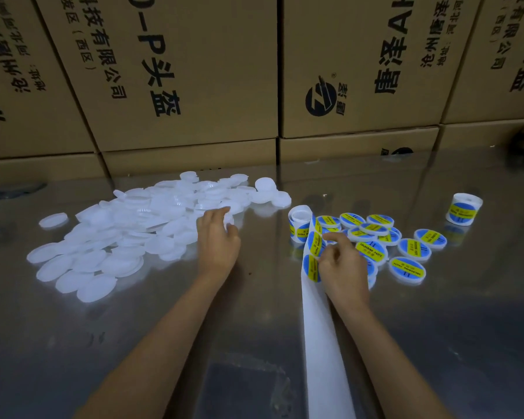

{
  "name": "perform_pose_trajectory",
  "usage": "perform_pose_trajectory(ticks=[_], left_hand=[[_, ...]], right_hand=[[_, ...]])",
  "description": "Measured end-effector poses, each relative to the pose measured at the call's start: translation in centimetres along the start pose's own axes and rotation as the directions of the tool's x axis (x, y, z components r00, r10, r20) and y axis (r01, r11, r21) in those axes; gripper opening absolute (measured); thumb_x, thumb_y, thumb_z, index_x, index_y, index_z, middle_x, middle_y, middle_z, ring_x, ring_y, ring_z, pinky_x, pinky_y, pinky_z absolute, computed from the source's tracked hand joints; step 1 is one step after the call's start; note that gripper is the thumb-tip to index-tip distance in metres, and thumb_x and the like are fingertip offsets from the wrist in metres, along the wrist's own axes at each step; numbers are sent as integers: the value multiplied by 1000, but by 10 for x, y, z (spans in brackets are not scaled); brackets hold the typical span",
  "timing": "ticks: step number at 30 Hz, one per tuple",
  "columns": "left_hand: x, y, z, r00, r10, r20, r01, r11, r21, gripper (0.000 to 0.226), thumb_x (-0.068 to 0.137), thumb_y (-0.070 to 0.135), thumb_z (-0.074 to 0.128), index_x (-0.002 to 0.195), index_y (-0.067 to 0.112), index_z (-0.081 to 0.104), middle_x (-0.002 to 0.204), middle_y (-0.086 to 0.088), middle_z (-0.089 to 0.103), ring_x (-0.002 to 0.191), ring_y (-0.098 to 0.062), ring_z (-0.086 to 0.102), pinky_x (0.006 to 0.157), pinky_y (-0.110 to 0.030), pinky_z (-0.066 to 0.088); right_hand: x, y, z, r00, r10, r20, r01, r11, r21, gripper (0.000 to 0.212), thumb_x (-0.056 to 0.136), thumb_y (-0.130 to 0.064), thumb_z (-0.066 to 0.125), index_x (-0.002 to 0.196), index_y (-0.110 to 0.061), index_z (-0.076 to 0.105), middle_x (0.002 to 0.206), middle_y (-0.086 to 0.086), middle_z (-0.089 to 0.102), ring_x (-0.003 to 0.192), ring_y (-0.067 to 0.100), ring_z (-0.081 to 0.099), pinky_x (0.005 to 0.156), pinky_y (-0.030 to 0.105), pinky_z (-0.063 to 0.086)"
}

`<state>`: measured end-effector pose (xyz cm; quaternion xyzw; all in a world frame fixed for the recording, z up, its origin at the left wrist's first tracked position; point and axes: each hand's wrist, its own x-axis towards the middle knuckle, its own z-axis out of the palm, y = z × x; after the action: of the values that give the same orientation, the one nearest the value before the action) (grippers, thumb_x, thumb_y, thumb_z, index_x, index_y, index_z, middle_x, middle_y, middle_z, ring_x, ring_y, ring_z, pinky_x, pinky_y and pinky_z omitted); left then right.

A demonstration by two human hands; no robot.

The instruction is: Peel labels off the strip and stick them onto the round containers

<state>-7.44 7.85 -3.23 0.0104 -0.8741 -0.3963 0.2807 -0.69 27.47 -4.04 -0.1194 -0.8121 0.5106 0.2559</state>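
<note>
About a dozen labelled containers [406,269] centre right, big unlabelled pile [127,234] left; left hand [217,237] fingering a blank, right hand [342,264] pinching the strip [313,252].

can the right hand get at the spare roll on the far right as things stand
Probably yes. The spare roll stands alone on the table, with bare surface around it. The right hand would only need to pass over the labelled lids lying between them.
</note>
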Motion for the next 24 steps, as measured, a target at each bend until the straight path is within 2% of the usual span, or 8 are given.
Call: perform_pose_trajectory(ticks=[4, 7, 9, 12, 15, 17, 21, 24], left_hand=[[42, -6, 13, 988, 121, 92, -138, 969, 204, 45, 97, 2, 48, 142, 1, 46, 144, -17, 48, 135, -31, 37, 112, -37, 30], [57, -18, 23, 970, 95, 225, -183, 891, 415, 46, 98, 9, 50, 143, -2, 46, 149, -20, 46, 142, -34, 35, 118, -37, 25], [55, -24, 28, 965, 106, 238, -214, 845, 489, 31, 97, 5, 47, 124, -4, 61, 133, -21, 59, 132, -36, 46, 115, -37, 29], [51, -22, 28, 968, 177, 175, -243, 826, 509, 20, 90, -5, 48, 93, -2, 68, 97, -21, 69, 99, -37, 59, 109, -39, 35], [49, -21, 23, 973, 198, 122, -232, 871, 433, 20, 88, -8, 47, 80, -2, 63, 84, -21, 67, 84, -38, 58, 91, -42, 44], [44, -19, 20, 978, 193, 84, -210, 922, 326, 21, 95, -2, 46, 82, -2, 62, 85, -20, 66, 84, -38, 59, 79, -44, 47], [23, -15, 15, 985, 169, 23, -170, 981, 95, 27, 105, 18, 48, 117, 4, 67, 112, -13, 71, 105, -30, 63, 88, -37, 48], [3, -9, 10, 990, 138, -3, -138, 990, -40, 23, 105, 27, 48, 112, 15, 66, 97, 0, 72, 91, -18, 65, 76, -28, 46]], right_hand=[[2, 2, 9, 997, -80, 8, 81, 996, -36, 33, 89, 1, 44, 110, -14, 65, 68, -3, 54, 70, 23, 52, 64, 27, 31], [4, 3, 13, 992, -125, -14, 124, 991, -45, 29, 87, 1, 48, 102, -16, 66, 69, -8, 54, 68, 20, 51, 61, 24, 27], [6, 3, 15, 991, -132, -21, 131, 990, -51, 25, 87, 0, 49, 99, -16, 66, 77, -7, 58, 74, 19, 53, 63, 24, 28], [6, 2, 15, 988, -151, -28, 149, 988, -50, 24, 86, 1, 49, 95, -14, 66, 84, -5, 58, 81, 19, 54, 66, 23, 29], [7, 2, 14, 988, -150, 30, 152, 987, -51, 28, 87, 3, 47, 97, -10, 69, 96, -1, 56, 93, 23, 55, 77, 28, 38], [7, 3, 13, 986, -139, 94, 147, 986, -83, 32, 89, 3, 46, 105, -8, 71, 108, 6, 55, 100, 26, 56, 87, 32, 43], [4, 0, 12, 972, -139, 188, 163, 980, -116, 35, 88, -2, 53, 119, -11, 68, 116, 6, 56, 109, 23, 55, 89, 22, 38], [0, -1, 9, 963, -131, 235, 170, 973, -154, 38, 87, -7, 59, 124, -13, 65, 122, 5, 55, 116, 20, 52, 95, 27, 41]])
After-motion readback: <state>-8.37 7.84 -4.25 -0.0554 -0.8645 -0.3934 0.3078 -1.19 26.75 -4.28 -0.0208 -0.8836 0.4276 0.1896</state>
